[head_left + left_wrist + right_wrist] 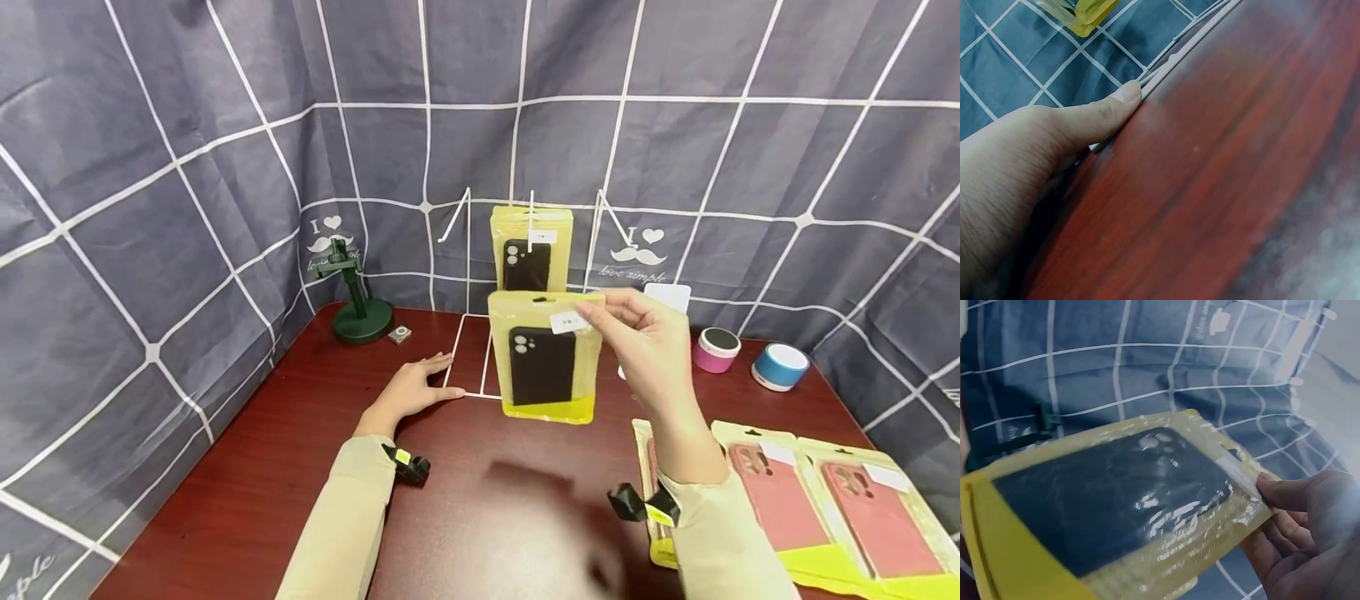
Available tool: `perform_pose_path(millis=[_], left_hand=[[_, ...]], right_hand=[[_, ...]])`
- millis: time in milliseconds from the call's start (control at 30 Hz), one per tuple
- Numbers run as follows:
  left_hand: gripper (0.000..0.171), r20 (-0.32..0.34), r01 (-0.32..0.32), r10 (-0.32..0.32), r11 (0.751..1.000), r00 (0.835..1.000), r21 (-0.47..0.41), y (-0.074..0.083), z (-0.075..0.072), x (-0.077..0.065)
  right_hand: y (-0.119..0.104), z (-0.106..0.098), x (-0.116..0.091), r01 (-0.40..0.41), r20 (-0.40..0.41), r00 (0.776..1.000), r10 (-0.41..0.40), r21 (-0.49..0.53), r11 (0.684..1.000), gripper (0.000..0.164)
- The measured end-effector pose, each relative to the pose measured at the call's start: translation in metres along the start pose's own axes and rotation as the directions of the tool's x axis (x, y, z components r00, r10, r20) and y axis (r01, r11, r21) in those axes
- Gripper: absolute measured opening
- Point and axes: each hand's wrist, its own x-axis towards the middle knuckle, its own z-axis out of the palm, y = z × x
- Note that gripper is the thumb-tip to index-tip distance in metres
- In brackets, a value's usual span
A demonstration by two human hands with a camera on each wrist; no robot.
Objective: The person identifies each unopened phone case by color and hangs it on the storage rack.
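Note:
My right hand [654,354] pinches the upper right corner of a yellow-edged clear pouch with a black phone case [542,367] inside. In the right wrist view the thumb lies on the pouch [1147,506] near its white label, with fingers behind. Another pouched black phone case [525,265] hangs on the middle hook of a white wire rack [483,367], behind the held one. My left hand [408,390] rests at the left of the rack's base, fingers spread. Its thumb [1100,119] touches the front wire in the left wrist view. The held pouch hides part of the rack.
Several pouches with pink phone cases [780,496] lie at the front right, one partly behind my right forearm. A pink round speaker [716,350] and a blue one [780,367] stand behind them. A green stand [362,317] and a small square gadget [400,334] are at the back left.

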Motion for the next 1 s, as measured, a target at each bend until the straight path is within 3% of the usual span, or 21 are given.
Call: perform_pose_path(millis=[167, 367, 733, 1000], left_hand=[[0.093, -0.012, 0.000, 0.000, 1.000, 1.000, 0.004, -0.003, -0.003, 0.000], [0.092, -0.011, 0.004, -0.004, 1.000, 1.000, 0.014, -0.004, 0.000, 0.001], [0.091, -0.030, -0.023, 0.023, 1.000, 0.999, 0.021, -0.003, 0.001, 0.004], [0.092, -0.004, 0.005, -0.005, 1.000, 1.000, 0.022, -0.001, 0.000, 0.002]], right_hand=[[0.005, 0.026, 0.022, 0.095, -0.066, 0.993, -0.093, 0.030, 0.995, 0.017], [0.017, 0.046, 0.044, 0.099, -0.174, 0.980, -0.094, 0.020, 0.995, 0.021], [0.043, 0.050, 0.066, 0.098, -0.216, 0.970, -0.111, -0.072, 0.993, 0.023], [0.064, 0.054, 0.081, 0.075, -0.265, 0.960, -0.087, -0.052, 0.996, 0.023]])
